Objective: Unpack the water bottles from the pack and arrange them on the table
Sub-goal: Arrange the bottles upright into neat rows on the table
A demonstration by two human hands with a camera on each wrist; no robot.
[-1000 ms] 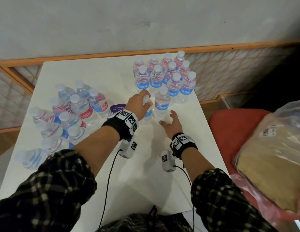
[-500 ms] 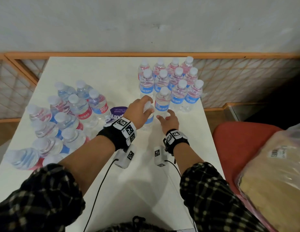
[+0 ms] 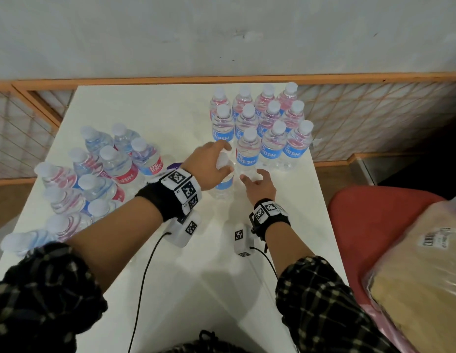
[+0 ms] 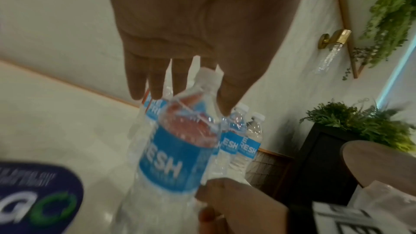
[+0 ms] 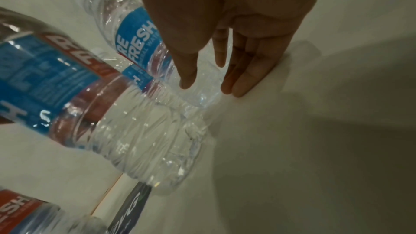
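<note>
My left hand grips the neck and cap of a blue-labelled water bottle that stands at the near left corner of the arranged block of bottles. In the left wrist view the fingers lie behind the cap and the thumb beside the neck of that bottle. My right hand is open, its straight fingers down at the table by the base of the neighbouring front-row bottle. The remaining pack of bottles sits at the table's left.
A purple sticker lies on the white table between pack and block. The block reaches the table's right edge. A red chair with a plastic bag stands to the right. A wooden lattice rail runs behind.
The head view has tilted, so the scene sits lower in frame. My left hand keeps its hold on the bottle. My right hand has edged closer to the front-row bottle's base.
</note>
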